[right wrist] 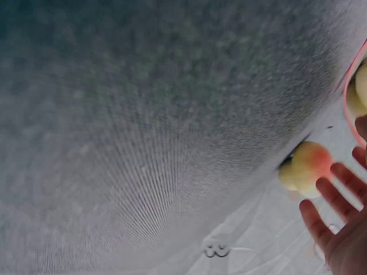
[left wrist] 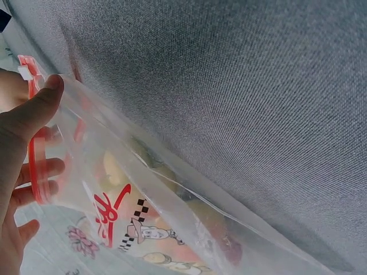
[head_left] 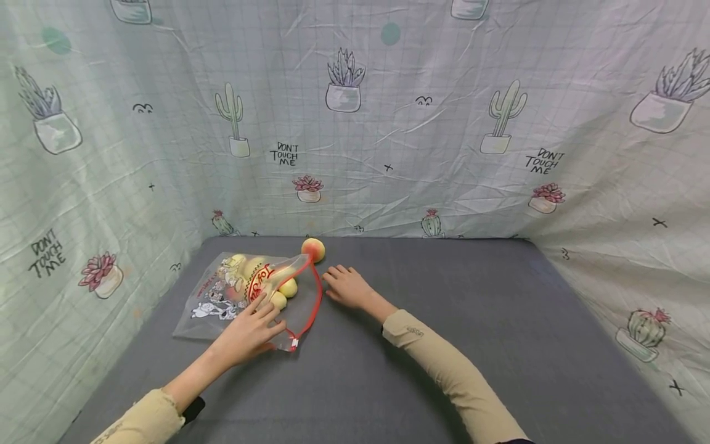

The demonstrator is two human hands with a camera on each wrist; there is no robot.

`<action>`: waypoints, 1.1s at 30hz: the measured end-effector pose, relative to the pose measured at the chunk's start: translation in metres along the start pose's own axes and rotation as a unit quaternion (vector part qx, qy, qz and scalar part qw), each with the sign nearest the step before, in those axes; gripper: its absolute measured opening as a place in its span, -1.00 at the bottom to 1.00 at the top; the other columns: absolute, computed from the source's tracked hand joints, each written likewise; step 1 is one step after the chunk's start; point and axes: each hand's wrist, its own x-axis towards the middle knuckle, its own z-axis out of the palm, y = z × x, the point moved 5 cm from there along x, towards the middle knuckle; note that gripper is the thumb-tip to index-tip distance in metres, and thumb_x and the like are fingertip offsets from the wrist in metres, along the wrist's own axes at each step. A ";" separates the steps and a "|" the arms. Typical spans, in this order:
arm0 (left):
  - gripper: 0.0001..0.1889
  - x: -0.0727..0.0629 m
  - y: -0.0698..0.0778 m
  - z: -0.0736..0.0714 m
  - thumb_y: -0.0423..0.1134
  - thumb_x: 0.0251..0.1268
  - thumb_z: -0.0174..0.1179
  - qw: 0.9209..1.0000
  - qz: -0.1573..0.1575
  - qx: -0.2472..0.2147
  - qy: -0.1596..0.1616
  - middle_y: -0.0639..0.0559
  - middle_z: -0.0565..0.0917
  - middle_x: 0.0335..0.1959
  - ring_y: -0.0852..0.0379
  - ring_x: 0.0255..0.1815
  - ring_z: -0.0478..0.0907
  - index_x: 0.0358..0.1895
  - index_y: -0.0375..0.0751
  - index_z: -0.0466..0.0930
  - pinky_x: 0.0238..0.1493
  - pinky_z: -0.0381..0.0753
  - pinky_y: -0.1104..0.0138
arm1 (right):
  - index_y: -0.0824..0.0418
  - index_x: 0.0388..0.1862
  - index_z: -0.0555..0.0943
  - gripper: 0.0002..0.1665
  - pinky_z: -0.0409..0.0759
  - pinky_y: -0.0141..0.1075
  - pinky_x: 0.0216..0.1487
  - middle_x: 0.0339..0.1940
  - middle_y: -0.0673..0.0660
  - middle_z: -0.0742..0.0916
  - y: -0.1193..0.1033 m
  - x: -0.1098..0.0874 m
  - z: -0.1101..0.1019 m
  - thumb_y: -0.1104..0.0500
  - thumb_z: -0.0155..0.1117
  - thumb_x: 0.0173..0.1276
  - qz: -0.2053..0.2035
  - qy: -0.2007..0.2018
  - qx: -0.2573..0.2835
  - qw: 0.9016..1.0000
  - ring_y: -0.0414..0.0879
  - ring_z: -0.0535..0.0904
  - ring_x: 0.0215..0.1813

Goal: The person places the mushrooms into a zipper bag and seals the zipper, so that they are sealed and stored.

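A clear zip bag (head_left: 208,308) with a red-trimmed mouth and cartoon print lies on its side. Several yellow fruits (head_left: 288,287) show inside, some blushed red. My left hand (head_left: 249,330) holds the bag near its mouth. In the left wrist view, the thumb (left wrist: 43,106) lies over the plastic near the white slider (left wrist: 24,72), with the other fingers spread lower down along the red trim. Just beyond the mouth sits a yellow-and-red peach (head_left: 314,249). My right hand (head_left: 349,288) hovers beside the mouth, fingers spread and holding nothing; the peach (right wrist: 309,166) appears close past its fingertips.
A dark grey table (head_left: 455,320) lies under everything, and its surface stretches to the right of the bag. A pale curtain (head_left: 388,135) printed with potted cacti hangs at the back and both sides, right behind the peach.
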 end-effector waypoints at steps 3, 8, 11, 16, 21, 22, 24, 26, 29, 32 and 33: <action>-0.45 -0.002 0.001 0.000 0.10 -0.49 0.42 1.000 -0.001 -0.003 0.003 0.01 0.52 -0.29 0.03 -0.14 0.42 -0.27 0.00 0.52 0.20 0.29 0.00 | 0.04 0.04 0.42 -0.63 0.46 -0.27 -0.21 -0.06 0.00 0.51 0.007 0.006 0.005 -0.02 0.04 0.29 0.032 0.003 0.002 0.999 -0.12 0.43 -0.08; -0.47 -0.005 0.002 -0.001 0.10 -0.47 0.41 1.000 -0.001 -0.005 0.007 -0.01 0.53 -0.28 0.03 -0.13 0.43 -0.27 -0.01 0.53 0.18 0.32 0.01 | 0.07 0.17 0.35 -0.53 0.49 -0.20 -0.09 0.08 0.04 0.49 0.014 0.015 0.012 -0.01 0.04 0.30 0.064 -0.009 0.014 0.998 -0.08 0.42 0.05; -0.46 -0.005 0.002 -0.001 0.12 -0.48 0.40 1.000 -0.001 -0.005 0.008 0.00 0.53 -0.28 0.03 -0.13 0.42 -0.29 -0.01 0.52 0.18 0.32 0.01 | 0.07 0.26 0.28 -0.45 0.49 -0.14 -0.01 0.20 0.05 0.44 0.016 0.021 0.014 -0.03 0.01 0.31 0.072 -0.020 0.025 0.997 -0.06 0.39 0.15; -0.45 -0.005 0.004 -0.002 0.16 -0.51 0.40 1.000 0.011 -0.002 0.009 0.01 0.54 -0.27 0.03 -0.12 0.44 -0.30 0.00 0.50 0.20 0.30 0.01 | 0.08 0.35 0.15 -0.37 0.44 -0.08 0.10 0.37 0.05 0.28 0.019 0.027 0.017 -0.03 -0.03 0.34 0.090 -0.043 0.042 0.994 -0.04 0.28 0.29; -0.45 -0.006 0.006 -0.001 0.17 -0.50 0.40 1.000 0.015 0.000 0.005 0.01 0.56 -0.26 0.03 -0.10 0.46 -0.30 0.01 0.51 0.20 0.28 0.01 | 0.11 0.39 0.07 -0.31 0.43 -0.04 0.12 0.42 0.06 0.19 0.020 0.034 0.016 0.01 -0.01 0.33 0.100 -0.040 0.051 0.993 -0.02 0.22 0.35; -0.45 -0.007 0.006 -0.001 0.17 -0.50 0.40 1.000 0.015 -0.001 0.004 0.01 0.56 -0.26 0.03 -0.10 0.46 -0.30 0.01 0.51 0.20 0.28 0.01 | 0.11 0.40 0.05 -0.30 0.43 -0.05 0.11 0.42 0.06 0.18 0.020 0.036 0.015 0.01 -0.01 0.33 0.100 -0.039 0.051 0.993 -0.02 0.21 0.36; -0.45 -0.007 0.006 -0.001 0.16 -0.50 0.40 1.000 0.014 -0.003 0.002 0.01 0.56 -0.26 0.03 -0.10 0.46 -0.30 0.01 0.51 0.20 0.28 0.00 | 0.10 0.41 0.01 -0.28 0.44 -0.05 0.10 0.43 0.05 0.17 0.020 0.040 0.015 0.01 -0.02 0.33 0.099 -0.043 0.050 0.993 -0.03 0.20 0.37; -0.44 -0.008 0.007 -0.001 0.16 -0.51 0.40 1.000 0.012 -0.004 0.001 0.01 0.55 -0.26 0.03 -0.09 0.45 -0.30 0.02 0.50 0.20 0.28 0.00 | 0.09 0.42 -0.04 -0.25 0.43 -0.05 0.11 0.44 0.04 0.14 0.020 0.045 0.015 0.00 -0.03 0.34 0.098 -0.055 0.048 0.993 -0.04 0.17 0.38; -0.44 -0.009 0.007 0.000 0.16 -0.52 0.41 1.000 0.010 -0.004 -0.001 0.01 0.55 -0.26 0.03 -0.09 0.46 -0.30 0.02 0.50 0.22 0.26 0.01 | 0.09 0.42 -0.07 -0.24 0.42 -0.03 0.12 0.45 0.04 0.09 0.019 0.054 0.014 -0.01 -0.03 0.34 0.097 -0.071 0.050 0.991 -0.04 0.15 0.39; -0.44 -0.010 0.007 0.000 0.15 -0.52 0.41 1.000 0.008 -0.002 -0.001 0.01 0.55 -0.27 0.03 -0.09 0.46 -0.30 0.01 0.50 0.22 0.26 0.01 | 0.07 0.43 -0.07 -0.25 0.39 0.00 0.16 0.46 0.04 0.03 0.019 0.062 0.013 0.00 -0.05 0.34 0.100 -0.087 0.056 0.989 -0.04 0.09 0.42; -0.45 -0.010 0.007 0.000 0.15 -0.52 0.41 1.000 0.008 -0.002 -0.002 0.01 0.55 -0.27 0.03 -0.10 0.45 -0.31 0.02 0.50 0.22 0.26 0.01 | 0.06 0.43 -0.07 -0.26 0.38 0.00 0.17 0.46 0.04 0.03 0.019 0.065 0.013 0.00 -0.06 0.35 0.103 -0.094 0.055 0.989 -0.03 0.08 0.42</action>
